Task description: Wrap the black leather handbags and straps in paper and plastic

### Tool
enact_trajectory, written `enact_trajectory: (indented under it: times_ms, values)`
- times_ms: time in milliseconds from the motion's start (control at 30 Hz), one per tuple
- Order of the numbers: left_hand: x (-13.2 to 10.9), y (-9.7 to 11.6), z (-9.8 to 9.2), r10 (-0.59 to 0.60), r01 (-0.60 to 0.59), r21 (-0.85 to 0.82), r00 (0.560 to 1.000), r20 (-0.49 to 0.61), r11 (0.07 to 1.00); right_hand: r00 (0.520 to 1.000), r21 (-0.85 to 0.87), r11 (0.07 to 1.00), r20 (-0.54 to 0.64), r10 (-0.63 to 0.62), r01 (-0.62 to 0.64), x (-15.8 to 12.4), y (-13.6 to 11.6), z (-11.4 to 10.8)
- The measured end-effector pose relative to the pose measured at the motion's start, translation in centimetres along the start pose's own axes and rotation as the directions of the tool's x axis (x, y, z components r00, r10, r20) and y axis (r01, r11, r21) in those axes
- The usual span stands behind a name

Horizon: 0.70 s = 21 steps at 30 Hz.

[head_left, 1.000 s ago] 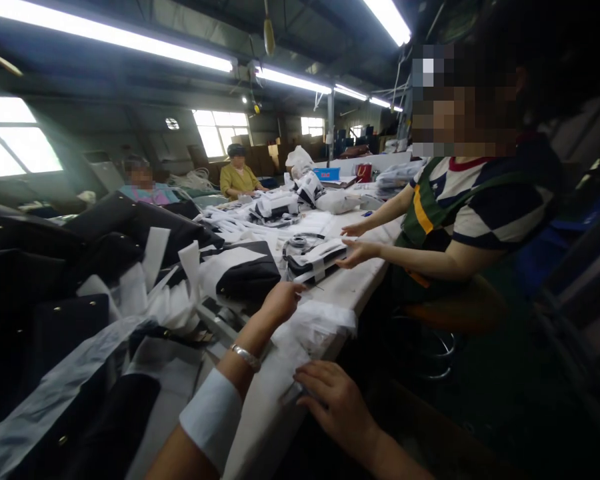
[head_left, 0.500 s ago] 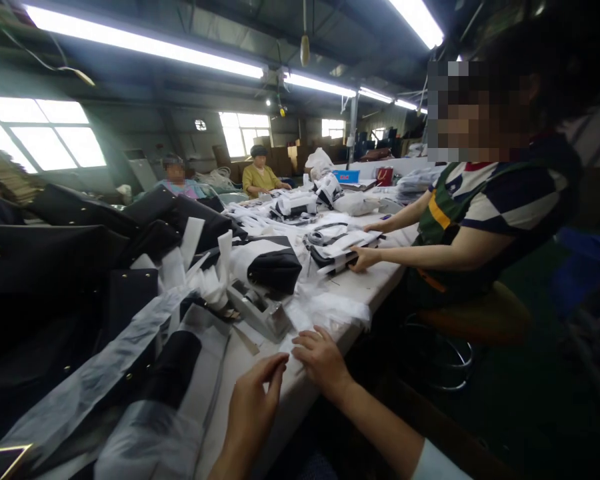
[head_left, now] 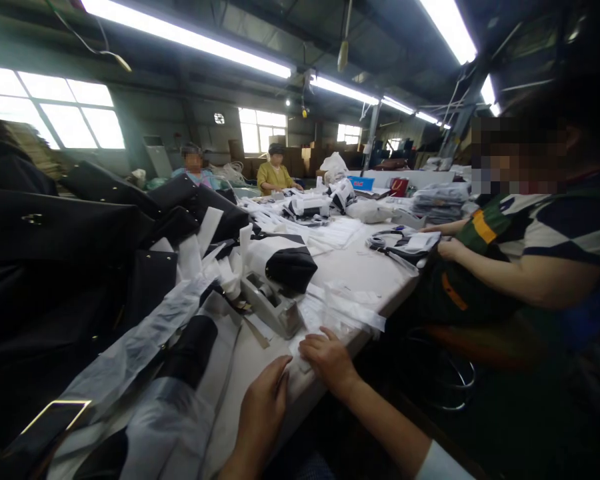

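Observation:
My left hand [head_left: 260, 413] lies flat on the white table [head_left: 360, 267] at its near edge, fingers stretched out together, the tips touching a sheet of white wrapping paper [head_left: 340, 310]. My right hand [head_left: 327, 357] sits just to its right with fingers curled down on the near corner of that sheet. A grey tape dispenser [head_left: 273, 303] stands just beyond my hands. Behind it lies a black bag [head_left: 291, 267] partly wrapped in white paper.
Black bags and white paper strips are heaped on the left [head_left: 80, 253]. A person in a striped shirt [head_left: 540, 253] sits close on the right, holding a wrapped item [head_left: 405, 243]. Two more people [head_left: 275, 175] sit at the far end. A stool [head_left: 445, 373] stands by the table edge.
My left hand came back from the far side of the tape dispenser to the table edge beside my right hand. The person on the right drew the wrapped item closer to themselves.

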State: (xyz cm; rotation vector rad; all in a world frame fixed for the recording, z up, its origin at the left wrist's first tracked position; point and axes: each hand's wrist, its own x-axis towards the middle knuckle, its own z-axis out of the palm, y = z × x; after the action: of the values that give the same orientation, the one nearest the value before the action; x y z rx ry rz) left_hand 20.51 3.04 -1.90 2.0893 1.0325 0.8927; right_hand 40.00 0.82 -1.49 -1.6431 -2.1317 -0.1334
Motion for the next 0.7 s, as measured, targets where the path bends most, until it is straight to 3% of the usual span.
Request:
enact_trajectory:
  times_ms: [267,700]
  values:
    - [1.2,-0.1,1.7,0.017,-0.017,-0.018,1.000,0.007,1.000,0.998,0.014,0.997,0.001,-0.070,0.070,-0.2,0.3,0.9]
    - [1.8,-1.1,2.0,-0.069,0.069,0.043,0.998,0.005,0.997,0.994,0.070,0.991,-0.020,0.112,-0.110,1.1,-1.0,-1.2]
